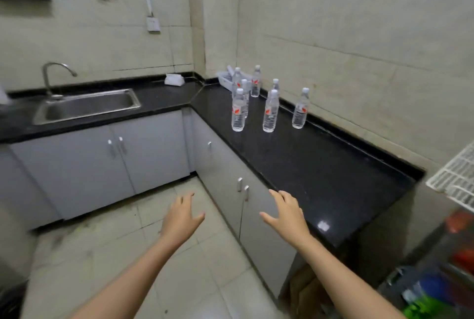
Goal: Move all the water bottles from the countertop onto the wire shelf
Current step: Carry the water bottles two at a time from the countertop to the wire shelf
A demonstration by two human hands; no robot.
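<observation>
Several clear water bottles with white caps and red-white labels stand upright on the black countertop (pixel 320 164) near its far corner. The closest ones are a bottle (pixel 238 111) at the left, a bottle (pixel 270 112) in the middle and a bottle (pixel 300 109) by the wall. The white wire shelf (pixel 455 177) shows at the right edge. My left hand (pixel 183 216) hovers open over the floor in front of the cabinets. My right hand (pixel 288 212) is open at the counter's front edge. Both hands are empty and well short of the bottles.
A steel sink (pixel 87 108) with a tap (pixel 55 75) sits in the left counter run. A white basket (pixel 227 78) and a tissue pack (pixel 174 79) lie at the back. Grey cabinet doors (pixel 225 172) line the counter's front. Coloured items (pixel 461 254) sit under the shelf.
</observation>
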